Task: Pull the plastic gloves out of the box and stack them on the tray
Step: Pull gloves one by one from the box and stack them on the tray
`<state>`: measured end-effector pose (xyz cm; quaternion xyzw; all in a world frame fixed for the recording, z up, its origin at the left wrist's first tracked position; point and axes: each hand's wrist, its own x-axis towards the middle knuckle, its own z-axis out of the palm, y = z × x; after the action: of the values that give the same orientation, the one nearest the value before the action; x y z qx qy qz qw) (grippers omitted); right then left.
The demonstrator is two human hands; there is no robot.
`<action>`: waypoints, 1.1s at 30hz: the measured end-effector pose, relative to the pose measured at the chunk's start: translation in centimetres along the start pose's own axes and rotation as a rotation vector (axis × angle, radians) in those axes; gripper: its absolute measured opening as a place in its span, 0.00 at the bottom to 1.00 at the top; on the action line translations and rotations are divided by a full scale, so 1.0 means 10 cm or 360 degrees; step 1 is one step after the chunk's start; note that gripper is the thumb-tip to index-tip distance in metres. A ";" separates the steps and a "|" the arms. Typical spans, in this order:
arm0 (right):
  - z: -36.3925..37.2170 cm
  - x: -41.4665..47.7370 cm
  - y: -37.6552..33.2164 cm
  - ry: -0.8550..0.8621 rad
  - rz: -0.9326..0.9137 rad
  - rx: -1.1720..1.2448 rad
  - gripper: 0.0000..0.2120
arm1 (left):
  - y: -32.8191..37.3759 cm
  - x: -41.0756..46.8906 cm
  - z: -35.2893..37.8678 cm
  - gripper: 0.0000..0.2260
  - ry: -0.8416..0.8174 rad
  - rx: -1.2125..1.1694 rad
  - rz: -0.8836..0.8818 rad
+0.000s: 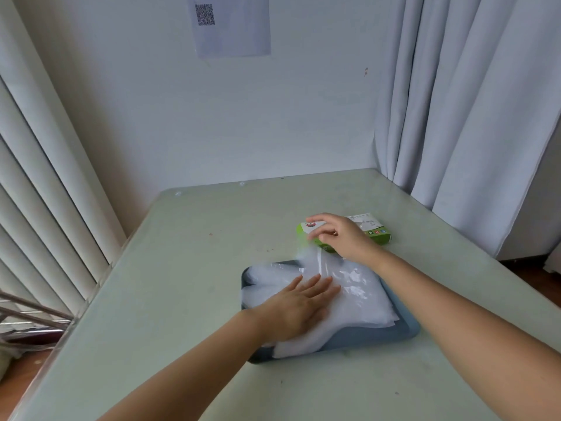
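A blue-grey tray lies on the table and holds a stack of clear plastic gloves. My left hand presses flat on that stack, fingers straight. Behind the tray lies the green and white glove box. My right hand hovers over the box's left end with curled fingers and pinches a thin glove that trails down from the hand to the stack on the tray.
The pale green table stands against a white wall. Curtains hang at the back right, close to the box. Blinds and a metal rack stand off the table's left edge.
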<state>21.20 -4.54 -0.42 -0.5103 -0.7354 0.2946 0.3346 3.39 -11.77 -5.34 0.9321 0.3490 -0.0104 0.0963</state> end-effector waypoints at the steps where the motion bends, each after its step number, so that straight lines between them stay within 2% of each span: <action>1: 0.02 -0.03 0.01 0.0127 -0.0034 -0.0077 0.21 | -0.02 0.01 -0.02 0.24 -0.0027 0.0032 -0.0033; 3: 0.10 -0.18 -0.01 0.0232 -0.0127 -0.0334 0.21 | -0.07 0.04 -0.05 0.27 -0.0095 0.0051 -0.0086; 4: 0.16 -0.27 -0.01 0.0185 -0.0197 -0.0451 0.21 | -0.09 0.05 -0.07 0.29 -0.0114 0.0036 -0.0103; 7: 0.31 -0.62 0.02 -0.0244 -0.0352 -0.0661 0.24 | -0.11 0.03 -0.10 0.38 -0.0128 -0.0010 -0.0135; 9: 0.29 -0.80 0.10 -0.0565 -0.0243 -0.0795 0.33 | -0.11 0.03 -0.09 0.43 -0.0129 -0.0023 -0.0191; 11: 0.16 -0.89 0.21 -0.0774 -0.0117 -0.1017 0.43 | -0.11 0.05 -0.04 0.46 -0.0131 -0.0009 -0.0262; 14: 0.01 -0.96 0.29 -0.0834 0.0025 -0.1172 0.49 | -0.12 0.05 0.04 0.49 -0.0079 0.0056 -0.0348; 19: -0.16 -1.02 0.19 -0.0839 0.0272 -0.1486 0.58 | -0.11 0.03 0.09 0.48 0.0067 0.0073 -0.0472; 22: -0.27 -0.98 0.10 -0.0896 0.0323 -0.1538 0.47 | -0.11 0.02 0.10 0.49 0.0073 0.0117 -0.0496; 24: -0.35 -0.93 0.09 -0.0893 0.0315 -0.1458 0.43 | -0.11 0.03 0.09 0.50 0.0079 0.0075 -0.0485; 27: -0.48 -0.81 0.02 -0.0809 0.0325 -0.1225 0.28 | -0.09 0.00 0.01 0.56 0.0206 -0.0122 -0.0532; 30: -0.63 -0.62 -0.01 -0.0513 0.0295 -0.0848 0.18 | -0.09 0.05 -0.16 0.54 0.0422 -0.0240 -0.0617; 33: -0.75 -0.32 0.07 -0.0162 0.0147 -0.0820 0.08 | -0.13 0.15 -0.36 0.55 0.0395 -0.0133 -0.0658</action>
<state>28.39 -6.68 2.95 -0.5962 -0.7780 0.1380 0.1423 3.50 -9.20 -2.16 0.8302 0.5417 0.0993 0.0870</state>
